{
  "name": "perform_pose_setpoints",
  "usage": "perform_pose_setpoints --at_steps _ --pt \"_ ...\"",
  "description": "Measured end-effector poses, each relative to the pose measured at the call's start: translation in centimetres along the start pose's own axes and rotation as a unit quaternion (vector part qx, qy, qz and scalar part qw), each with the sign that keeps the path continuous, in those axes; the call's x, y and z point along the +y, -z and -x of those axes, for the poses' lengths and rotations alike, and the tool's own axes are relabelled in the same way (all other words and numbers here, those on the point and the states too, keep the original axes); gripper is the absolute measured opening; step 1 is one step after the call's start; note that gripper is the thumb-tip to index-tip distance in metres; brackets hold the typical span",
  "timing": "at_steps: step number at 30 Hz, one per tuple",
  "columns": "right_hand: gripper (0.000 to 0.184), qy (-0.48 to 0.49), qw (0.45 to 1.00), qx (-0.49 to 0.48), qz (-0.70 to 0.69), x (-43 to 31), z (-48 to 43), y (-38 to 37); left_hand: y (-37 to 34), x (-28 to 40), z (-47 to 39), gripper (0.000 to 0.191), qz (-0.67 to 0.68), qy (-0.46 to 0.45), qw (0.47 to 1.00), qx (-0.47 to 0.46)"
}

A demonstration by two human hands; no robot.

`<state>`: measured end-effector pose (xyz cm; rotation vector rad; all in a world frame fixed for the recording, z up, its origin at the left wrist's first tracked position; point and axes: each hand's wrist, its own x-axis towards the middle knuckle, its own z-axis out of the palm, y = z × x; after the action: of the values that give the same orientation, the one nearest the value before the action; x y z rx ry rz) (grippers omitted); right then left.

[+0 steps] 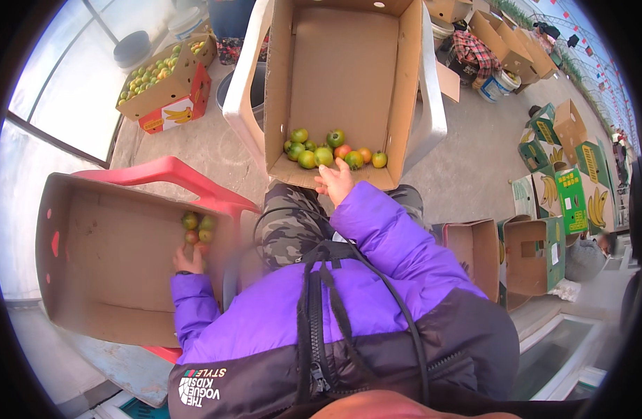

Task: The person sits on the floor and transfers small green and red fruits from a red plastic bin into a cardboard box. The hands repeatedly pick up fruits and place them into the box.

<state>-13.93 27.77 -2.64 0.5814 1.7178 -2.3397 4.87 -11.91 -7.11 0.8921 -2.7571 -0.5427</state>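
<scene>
Before me a cardboard box rests on a white plastic chair, its near end above my knees. Green, yellow and reddish tomatoes lie loosely along that near end. My right hand is over the near rim beside them, fingers spread, with no tomato visible in it. On my left, a second cardboard box sits on a red plastic chair. My left hand reaches inside, fingers apart, just beside a small cluster of tomatoes at its right side.
A tomato-filled carton stands on a red banana carton at the far left. A dark bucket is behind the white chair's left arm. Banana cartons and a box stand at right. A person in a plaid garment is farther off.
</scene>
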Motion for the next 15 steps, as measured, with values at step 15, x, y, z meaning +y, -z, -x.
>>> perform_pose_setpoints --at_steps 15 --pt "0.058 0.006 0.987 -0.107 0.119 -1.0 2.0 -0.6 -0.5 -0.6 0.3 0.061 0.125 0.055 0.990 0.022"
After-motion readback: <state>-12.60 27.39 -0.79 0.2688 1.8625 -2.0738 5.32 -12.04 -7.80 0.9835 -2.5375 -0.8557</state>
